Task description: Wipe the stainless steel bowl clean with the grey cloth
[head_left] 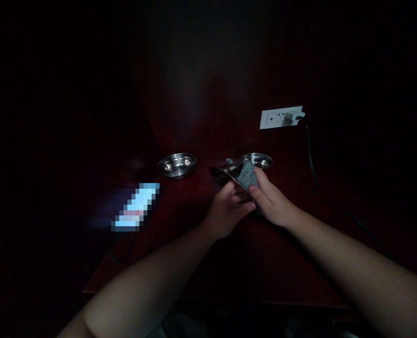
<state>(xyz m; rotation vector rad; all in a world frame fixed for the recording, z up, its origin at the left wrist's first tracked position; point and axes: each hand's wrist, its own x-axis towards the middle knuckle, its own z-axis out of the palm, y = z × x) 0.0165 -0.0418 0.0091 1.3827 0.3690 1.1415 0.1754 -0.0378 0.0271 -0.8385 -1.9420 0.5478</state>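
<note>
Forearms [134,286] lead to a tilted metal bowl [222,174] above the bench [183,202], left hand [225,213] curled on its rim, right hand [273,199] clasping cloth [247,172] against it; likely light, stiff, slippery (cloth helps), best rim-held.

head view faces forward and down over the table [185,202].

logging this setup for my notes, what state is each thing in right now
held metal bowl: tilted, gripped by the left hand
cloth: bunched in the right hand, against the held metal bowl
bowl stack: nested, upright on the table
right-hand bowl: upright, partly hidden
phone-like device: lit, screen pixelated
wall socket: in use
plug: inserted
cable: hanging from the plug
</note>
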